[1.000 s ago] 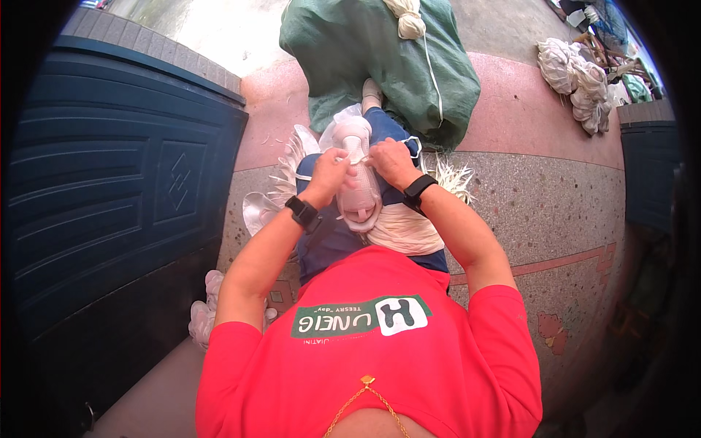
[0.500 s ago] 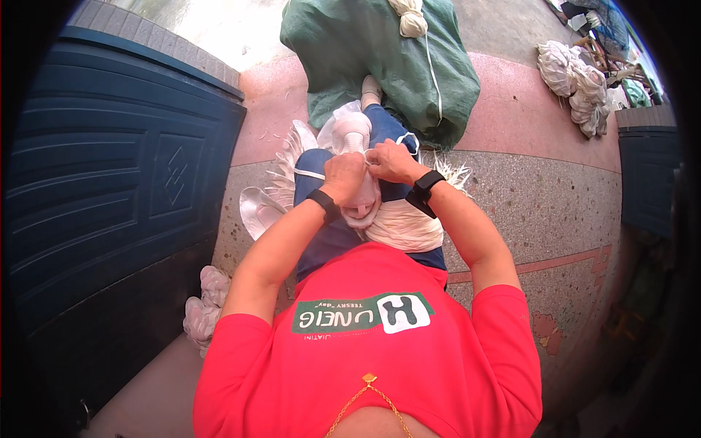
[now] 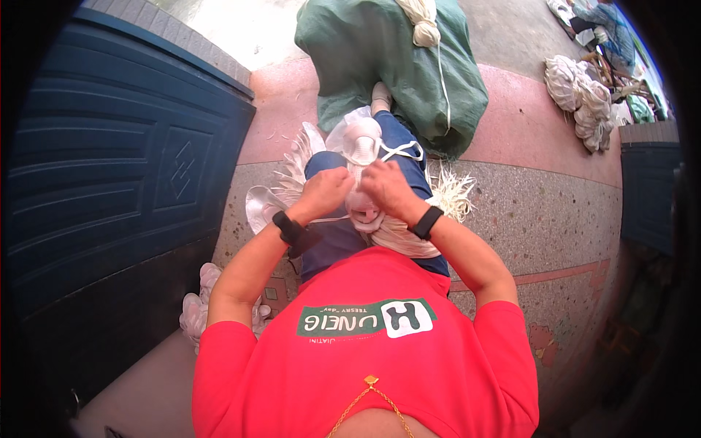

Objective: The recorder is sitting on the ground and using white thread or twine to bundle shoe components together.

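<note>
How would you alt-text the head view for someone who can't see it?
The left hand and right hand are close together over a pale shoe in the lap. A pale bundle of strands lies beside its heel. A green sack stands ahead; a blue door is at left.
</note>
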